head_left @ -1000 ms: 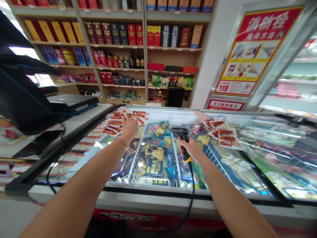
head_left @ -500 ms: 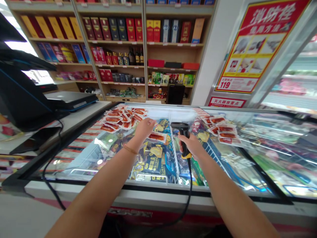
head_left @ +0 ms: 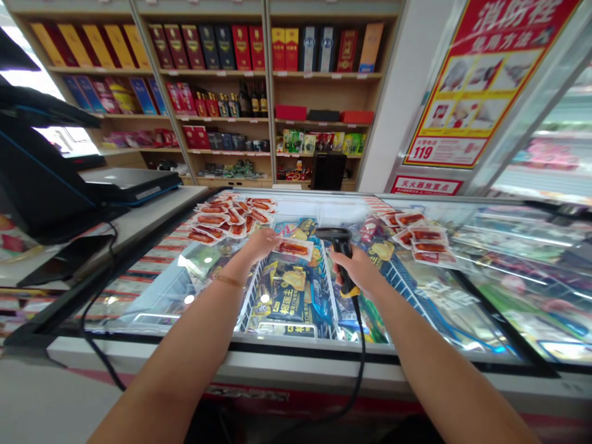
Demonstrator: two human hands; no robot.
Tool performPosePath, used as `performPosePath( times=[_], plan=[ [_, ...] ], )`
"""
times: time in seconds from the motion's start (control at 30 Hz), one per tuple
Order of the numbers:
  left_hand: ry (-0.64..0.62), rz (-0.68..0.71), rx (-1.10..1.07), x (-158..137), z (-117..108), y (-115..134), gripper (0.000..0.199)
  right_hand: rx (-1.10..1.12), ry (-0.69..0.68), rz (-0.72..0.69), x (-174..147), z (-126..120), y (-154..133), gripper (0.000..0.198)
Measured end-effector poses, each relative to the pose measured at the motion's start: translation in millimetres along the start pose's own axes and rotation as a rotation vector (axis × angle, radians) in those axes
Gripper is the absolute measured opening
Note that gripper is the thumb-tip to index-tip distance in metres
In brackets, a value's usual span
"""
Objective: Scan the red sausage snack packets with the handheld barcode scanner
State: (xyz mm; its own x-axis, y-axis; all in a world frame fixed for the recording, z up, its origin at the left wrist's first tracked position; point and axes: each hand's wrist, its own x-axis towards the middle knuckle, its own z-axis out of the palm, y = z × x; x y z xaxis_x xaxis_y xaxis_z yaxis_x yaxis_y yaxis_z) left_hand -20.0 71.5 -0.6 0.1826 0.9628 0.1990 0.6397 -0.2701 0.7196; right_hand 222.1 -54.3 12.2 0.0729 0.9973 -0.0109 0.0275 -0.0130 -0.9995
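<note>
Flat clear-plastic packet with one reddish-brown sausage (head_left: 295,248) is over the middle of the freezer's clear glass lid (head_left: 296,202), right of the left-hand pile of like sausage packets (head_left: 231,217); whether it lies flat or is slightly raised cannot be told. The left hand (head_left: 259,242) has its fingers drawn together at the packet's far left corner, touching it, though a true pinch cannot be made out. The right hand (head_left: 361,270) is wrapped round the handle of a black, pistol-shaped barcode scanner with a yellow foot (head_left: 343,251), its head just right of the packet.

To do this well, the person should probably hold only the corner, so that fingers cover no printing, and lay the thin plastic smooth, since creases or glare from the glass could spoil a reading. A slight tilt of the scanner may help, with its black cable (head_left: 362,345) left slack over the near rim and the other packets kept out of its aim
</note>
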Motion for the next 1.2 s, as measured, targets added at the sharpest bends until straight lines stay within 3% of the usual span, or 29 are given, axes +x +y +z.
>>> performPosePath(
  times=[0.1,0.27,0.43,0.63,1.2],
  plan=[
    [0.138,-0.05,-0.226,1.8,2.4,3.5,0.017,-0.024,-0.006,-0.01,-2.6,2.2,0.4,0.032],
    [0.316,0.001,-0.426,2.5,0.9,8.1,0.018,-0.071,-0.08,-0.051,-9.8,8.8,-0.5,0.031],
    [0.343,-0.013,-0.485,3.3,0.3,7.8,0.018,-0.152,-0.18,-0.074,-15.5,17.4,0.4,0.03],
    [0.336,-0.118,-0.651,4.2,1.9,8.0,0.021,-0.203,-0.201,-0.086,-15.7,19.0,1.7,0.028],
    [0.368,-0.06,-0.72,12.4,7.4,0.5,0.016,-0.218,-0.191,-0.139,-20.2,23.0,3.5,0.028]
  ],
)
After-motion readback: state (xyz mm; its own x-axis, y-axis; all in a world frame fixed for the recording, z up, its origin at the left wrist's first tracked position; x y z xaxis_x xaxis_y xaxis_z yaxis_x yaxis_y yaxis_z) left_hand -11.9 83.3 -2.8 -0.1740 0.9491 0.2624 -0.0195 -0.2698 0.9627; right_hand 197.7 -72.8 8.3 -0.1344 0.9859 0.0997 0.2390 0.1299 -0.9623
